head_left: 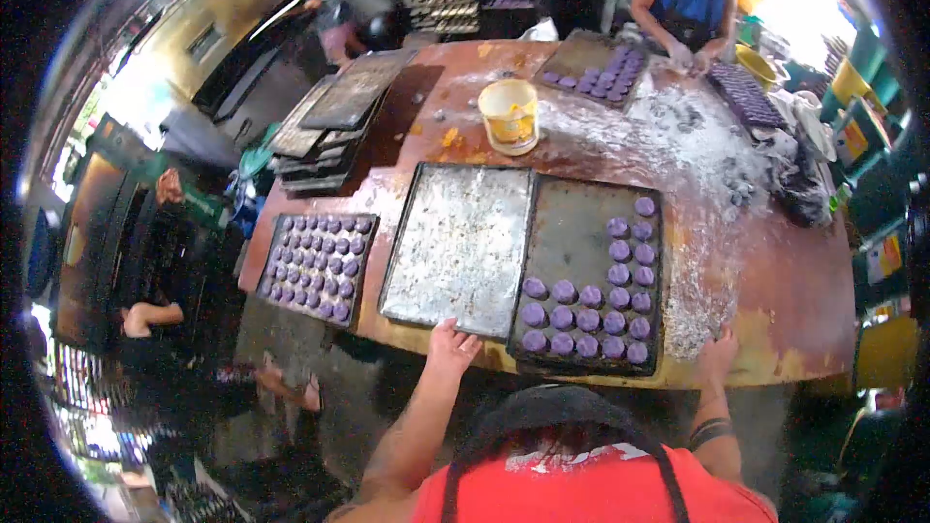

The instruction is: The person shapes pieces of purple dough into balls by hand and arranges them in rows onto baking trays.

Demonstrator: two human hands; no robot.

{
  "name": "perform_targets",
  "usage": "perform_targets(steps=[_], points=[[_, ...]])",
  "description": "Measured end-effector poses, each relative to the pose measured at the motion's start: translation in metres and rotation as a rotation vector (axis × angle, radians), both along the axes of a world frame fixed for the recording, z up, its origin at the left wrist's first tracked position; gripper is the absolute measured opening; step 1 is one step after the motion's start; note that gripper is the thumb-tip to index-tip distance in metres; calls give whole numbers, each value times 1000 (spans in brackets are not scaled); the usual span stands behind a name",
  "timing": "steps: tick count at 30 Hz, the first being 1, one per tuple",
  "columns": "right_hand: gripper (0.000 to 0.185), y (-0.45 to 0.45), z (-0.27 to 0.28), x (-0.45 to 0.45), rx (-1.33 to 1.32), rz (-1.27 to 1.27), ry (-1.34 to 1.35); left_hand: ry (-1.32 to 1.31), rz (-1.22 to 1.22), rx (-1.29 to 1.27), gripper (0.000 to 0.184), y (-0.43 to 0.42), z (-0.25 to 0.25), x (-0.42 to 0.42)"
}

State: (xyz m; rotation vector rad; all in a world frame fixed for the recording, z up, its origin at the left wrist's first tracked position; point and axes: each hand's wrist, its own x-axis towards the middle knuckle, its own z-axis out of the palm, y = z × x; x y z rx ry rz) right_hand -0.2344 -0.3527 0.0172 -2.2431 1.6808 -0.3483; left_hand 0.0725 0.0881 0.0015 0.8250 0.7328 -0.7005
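Observation:
My left hand point(452, 349) is closed on the near edge of a bare, flour-dusted baking tray point(459, 242), with the thumb at the rim. Right beside that tray lies a dark baking tray point(572, 223) with rows of round purple dough pieces point(589, 320) along its near and right sides. My right hand point(718, 354) is at the table's near edge, right of the dark tray, next to scattered flour point(693, 315). Its fingers are too small and blurred to tell whether they hold anything.
A tray of purple dough pieces point(317, 261) lies left, below stacked trays point(339, 116). A yellow-white bucket point(510, 118) stands mid-table. Across the table, a person in blue point(683, 10) works near more dough trays point(601, 68). Other people are at the left.

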Motion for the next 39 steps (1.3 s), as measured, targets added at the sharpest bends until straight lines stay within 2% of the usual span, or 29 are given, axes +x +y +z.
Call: perform_targets(steps=[2, 4, 5, 6, 7, 9, 10, 12, 14, 15, 18, 19, 22, 24, 26, 28, 30, 32, 34, 37, 39], points=[[47, 6, 36, 19, 185, -18, 53, 2, -11, 26, 60, -8, 3, 4], [49, -4, 7, 6, 52, 12, 100, 6, -43, 56, 54, -12, 0, 4], [50, -17, -34, -6, -174, 61, 139, 62, -17, 101, 51, -15, 4, 7], [50, -12, -25, -9, -111, 45, 170, 117, 14, 150, 49, -15, 6, 9], [50, -6, -11, 1, -46, 36, 198, 56, -31, 48, 51, -9, -7, 14], [51, -3, 1, 1, 45, 5, 193, 73, -51, 64, 50, -13, 9, 13], [51, -8, -5, 0, 67, -17, 161, 81, -50, 73, 49, -13, 15, 13], [51, -19, -24, 2, 62, -27, 112, -56, -141, -16, 42, 2, -4, 13], [52, -31, -49, -9, 14, -1, 98, 159, 29, -92, 38, 2, 15, 14], [52, -31, -50, -12, 19, 23, 96, 142, -42, -44, 33, 3, 17, 15], [52, -35, -55, -14, -18, 52, 87, 91, -173, 130, 28, 16, -22, 23], [51, -33, -58, -13, -62, 28, 86, 82, -206, 92, 29, 29, -60, 36], [49, -21, -53, -14, -193, 87, 69, -598, 62, 487, 37, 19, -19, 36], [46, -18, -37, -20, -210, 159, 66, -522, 234, 328, 44, 43, 20, 46], [42, -25, -25, -23, -164, 178, 53, -572, 180, 238, 47, 87, 41, 67], [37, -43, -19, -30, -102, 225, -51, -838, 78, 189, 45, 100, 85, 58], [32, -58, -28, -42, -13, 239, -119, -839, 72, 329, 41, 92, 149, 24], [30, -85, -40, -44, 69, 221, -175, -802, 348, 419, 35, 18, 231, -50], [29, -103, -30, -34, 92, 257, -211, -849, 447, 493, 36, -10, 250, -72], [29, -129, -19, 2, 102, 350, -295, -969, 464, 515, 37, -32, 254, -74], [33, -166, -60, 51, 1043, -13, -1150, -987, 402, 424, 38, -52, 251, -68]])
